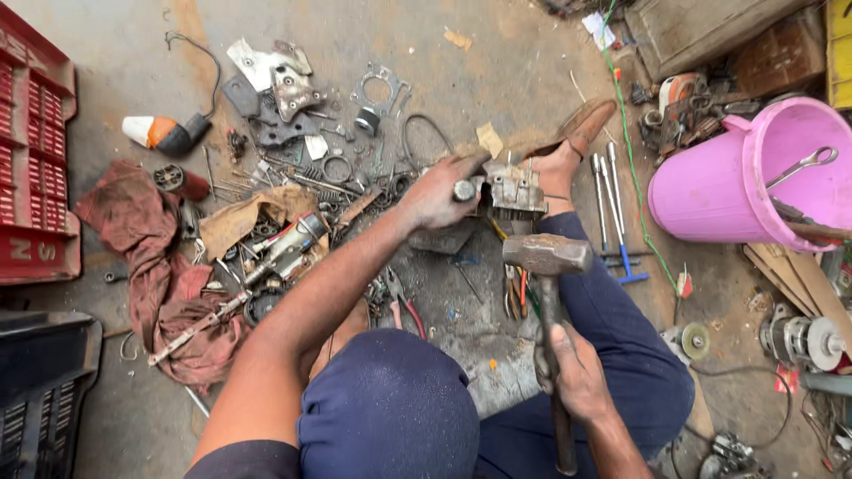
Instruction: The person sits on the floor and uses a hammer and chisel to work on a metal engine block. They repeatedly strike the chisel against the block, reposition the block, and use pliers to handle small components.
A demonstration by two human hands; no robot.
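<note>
Right hand (577, 372) gripping one rusty steel hammer (546, 257), left hand (439, 191) clamping punch (464, 190) on grey casting (515, 191), pink bucket (710, 191) at 3 o'clock.

a pink bucket (710, 200) with a metal wrench (803, 166) in it stands at the right. a red crate (31, 168) sits far left, a reddish rag (151, 266) beside it, an orange-and-white lamp (160, 133) beyond, a black crate (40, 390) near left.

Floor-level repair workshop — scattered metal parts (293, 89), oily rags (160, 275), tools (612, 208).
</note>
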